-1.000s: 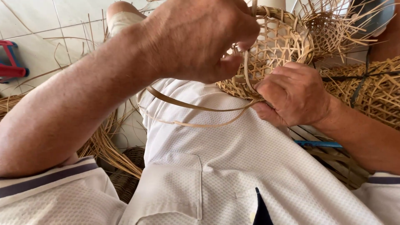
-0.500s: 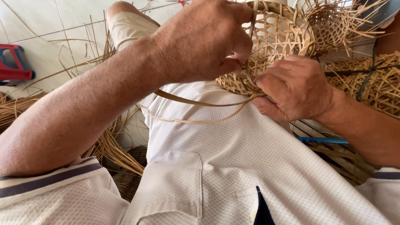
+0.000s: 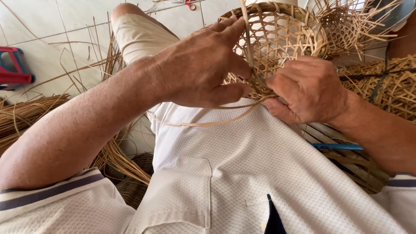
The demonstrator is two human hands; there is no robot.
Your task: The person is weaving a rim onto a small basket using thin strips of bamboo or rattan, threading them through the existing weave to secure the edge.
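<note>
Basket point(image 3: 281, 39), round and of open lattice weave in pale cane, rests against the person's white shirt point(image 3: 242, 173) at the upper middle of the view, its mouth turned toward the camera. Bundles of loose cane point(image 3: 30, 115) lie on the tiled floor point(image 3: 52, 65) well to the left of the basket, and a dense woven mat point(image 3: 390, 86) lies just to its right. A second, unfinished basket point(image 3: 346, 26) with free ends sticking out stands just beyond the first, to the upper right. The left hand point(image 3: 203, 65) sits at the basket's near left rim, its fingers curled and its thumb pressed on a flat cane strip point(image 3: 216, 119); that strip loops below the basket, across the shirt, and rises along the rim. The right hand point(image 3: 310, 89) closes on the rim at the lower right, pinching the same strip against the weave. A red and blue stool point(image 3: 15, 67) stands far to the left of the basket. A blue tool point(image 3: 338, 147) lies below and to the right of it. Red-handled scissors point(image 3: 189, 5) lie beyond it on the floor.
</note>
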